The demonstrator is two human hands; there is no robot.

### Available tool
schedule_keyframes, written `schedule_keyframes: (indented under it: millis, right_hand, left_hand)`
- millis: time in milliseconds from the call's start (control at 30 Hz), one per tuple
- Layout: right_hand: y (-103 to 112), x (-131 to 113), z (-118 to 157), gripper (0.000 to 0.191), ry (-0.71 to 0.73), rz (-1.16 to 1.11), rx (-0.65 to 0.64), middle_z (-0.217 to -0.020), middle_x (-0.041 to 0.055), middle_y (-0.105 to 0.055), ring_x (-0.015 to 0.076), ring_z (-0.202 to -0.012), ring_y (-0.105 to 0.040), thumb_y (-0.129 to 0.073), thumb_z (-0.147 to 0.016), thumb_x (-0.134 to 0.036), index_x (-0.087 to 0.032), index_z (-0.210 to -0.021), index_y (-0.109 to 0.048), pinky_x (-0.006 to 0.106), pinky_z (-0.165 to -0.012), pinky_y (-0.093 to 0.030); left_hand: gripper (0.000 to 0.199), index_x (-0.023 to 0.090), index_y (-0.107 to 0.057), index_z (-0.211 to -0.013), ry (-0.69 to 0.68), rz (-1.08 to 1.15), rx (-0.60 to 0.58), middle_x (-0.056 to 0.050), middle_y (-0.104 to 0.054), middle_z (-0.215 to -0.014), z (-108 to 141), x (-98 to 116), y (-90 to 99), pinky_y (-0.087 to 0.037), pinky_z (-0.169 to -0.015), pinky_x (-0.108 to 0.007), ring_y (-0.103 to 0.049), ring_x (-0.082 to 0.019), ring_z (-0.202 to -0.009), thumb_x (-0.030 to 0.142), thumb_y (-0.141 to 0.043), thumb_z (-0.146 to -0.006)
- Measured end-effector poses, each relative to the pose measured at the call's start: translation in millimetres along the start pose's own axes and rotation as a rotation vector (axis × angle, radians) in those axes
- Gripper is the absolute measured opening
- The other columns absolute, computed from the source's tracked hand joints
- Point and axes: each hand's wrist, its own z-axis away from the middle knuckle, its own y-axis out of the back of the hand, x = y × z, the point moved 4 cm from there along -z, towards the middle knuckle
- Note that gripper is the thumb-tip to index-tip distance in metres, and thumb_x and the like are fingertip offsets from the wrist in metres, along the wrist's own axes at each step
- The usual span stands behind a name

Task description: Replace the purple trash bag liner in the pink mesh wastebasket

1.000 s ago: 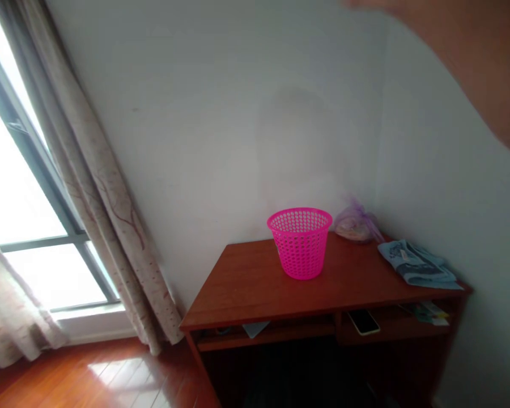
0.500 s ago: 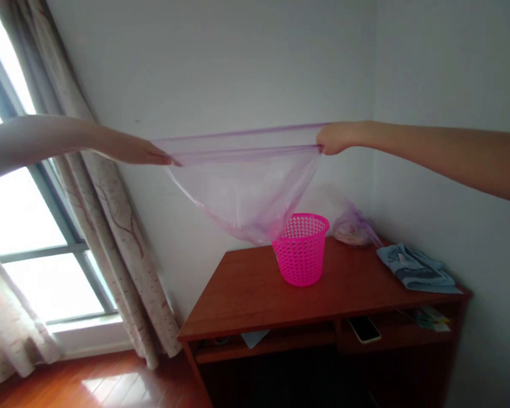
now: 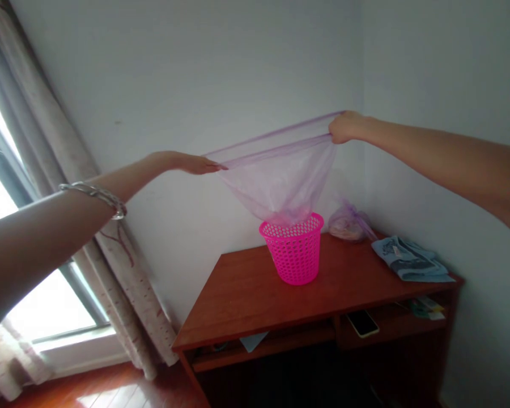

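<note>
A thin, see-through purple plastic bag (image 3: 276,184) hangs stretched between my two hands, its mouth spread at the top. My left hand (image 3: 199,164) grips the bag's left edge with its fingers pressed together. Higher up on the right, my right hand (image 3: 346,126) is closed around the other side of the rim. The bag's bottom hangs at the mouth of a pink perforated basket (image 3: 297,258), which stands upright on the brown desk (image 3: 233,289).
Behind the basket to the right lies a tied purple bag (image 3: 348,222) with something inside. A folded blue cloth (image 3: 410,259) is at the desk's right side. A phone (image 3: 363,323) rests on the shelf below. Curtains (image 3: 123,283) hang at the left.
My left hand has moved right and closer to my right hand, so the bag is less widely stretched. The bag's bottom now hangs over the basket's opening rather than at its left side.
</note>
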Motion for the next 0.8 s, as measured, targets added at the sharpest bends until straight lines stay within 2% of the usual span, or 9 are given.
schedule_keyframes:
  millis: [100,167,233,300,367,433,567,700,800]
  right_hand:
    - [-28.6,-12.2,18.0,0.037,-0.020,0.043,-0.073,-0.082,0.0135,-0.068,0.0258,-0.091,-0.063,-0.050,-0.084,-0.035,-0.004,-0.081,-0.070,0.043,-0.083,-0.047]
    - [-50.5,-29.4,41.4,0.030,0.048,0.044,-0.067,-0.076,0.0121,-0.068,0.0229,-0.081,-0.064,-0.052,-0.082,-0.030,-0.007,-0.079,-0.071,0.039,-0.077,-0.049]
    - [-76.9,-50.6,74.0,0.025,0.148,0.064,-0.110,-0.075,0.0119,-0.068,0.0209,-0.076,-0.064,-0.051,-0.080,-0.023,-0.010,-0.081,-0.072,0.034,-0.072,-0.049]
    - [-104.1,-72.2,111.8,0.027,0.264,0.078,-0.169,-0.076,0.0130,-0.069,0.0217,-0.077,-0.064,-0.048,-0.081,-0.018,-0.012,-0.086,-0.073,0.033,-0.072,-0.048]
    - [-125.9,-90.8,148.4,0.028,0.379,0.020,-0.156,-0.080,0.0150,-0.070,0.0235,-0.082,-0.065,-0.047,-0.081,-0.017,-0.011,-0.090,-0.073,0.036,-0.077,-0.048]
    - [-142.2,-102.3,179.7,0.030,0.434,-0.061,-0.103,-0.088,0.0167,-0.070,0.0247,-0.087,-0.065,-0.047,-0.082,-0.016,-0.010,-0.097,-0.072,0.039,-0.084,-0.047]
    - [-163.7,-109.7,227.1,0.039,0.380,-0.184,0.043,-0.116,0.0173,-0.065,0.0284,-0.106,-0.061,-0.045,-0.085,-0.017,-0.009,-0.117,-0.066,0.044,-0.094,-0.045]
    - [-187.0,-116.9,258.5,0.047,0.307,-0.365,0.061,-0.124,0.0144,-0.062,0.0283,-0.115,-0.057,-0.044,-0.082,-0.012,-0.012,-0.126,-0.061,0.045,-0.102,-0.043]
    - [-206.4,-121.6,265.8,0.054,0.215,-0.520,0.045,-0.127,0.0115,-0.059,0.0253,-0.119,-0.055,-0.042,-0.078,-0.008,-0.016,-0.129,-0.058,0.043,-0.106,-0.043]
  left_hand:
    - [0.024,-0.005,-0.051,-0.114,0.005,-0.043,0.003,-0.007,-0.063,-0.126,-9.1,12.1,-50.3,-0.020,-0.113,-0.036,-0.053,0.000,-0.113,0.004,-0.047,-0.092]
    - [0.029,0.000,-0.056,-0.116,-0.040,-0.138,0.016,-0.011,-0.059,-0.131,-6.8,23.8,-89.8,-0.013,-0.116,-0.042,-0.049,-0.010,-0.124,0.001,-0.047,-0.089]
    - [0.036,0.006,-0.058,-0.122,-0.114,-0.201,0.023,-0.013,-0.055,-0.136,0.3,40.2,-132.6,-0.015,-0.116,-0.043,-0.043,-0.019,-0.132,0.004,-0.043,-0.090]
    - [0.042,0.012,-0.052,-0.132,-0.166,-0.172,0.056,-0.013,-0.052,-0.140,10.0,59.7,-173.6,-0.020,-0.115,-0.044,-0.040,-0.022,-0.136,0.009,-0.034,-0.094]
    - [0.046,0.016,-0.044,-0.140,-0.172,-0.094,0.092,-0.012,-0.049,-0.143,20.7,79.7,-209.5,-0.022,-0.114,-0.044,-0.037,-0.023,-0.138,0.016,-0.028,-0.097]
    - [0.047,0.022,-0.039,-0.144,-0.118,-0.046,0.142,-0.012,-0.045,-0.146,31.8,97.2,-237.3,-0.025,-0.112,-0.045,-0.035,-0.024,-0.138,0.023,-0.028,-0.098]
    - [0.051,0.033,-0.038,-0.145,-0.046,-0.046,0.223,-0.007,-0.034,-0.153,53.1,126.7,-271.6,-0.028,-0.111,-0.048,-0.026,-0.030,-0.142,0.022,-0.037,-0.094]
    - [0.054,0.029,-0.042,-0.143,-0.053,-0.024,0.264,-0.009,-0.037,-0.150,61.5,143.8,-290.7,-0.030,-0.111,-0.047,-0.024,-0.031,-0.142,0.015,-0.039,-0.091]
    - [0.051,0.027,-0.049,-0.138,-0.036,0.042,0.290,-0.010,-0.037,-0.150,58.0,145.4,-296.4,-0.028,-0.112,-0.051,-0.027,-0.033,-0.140,0.015,-0.044,-0.088]
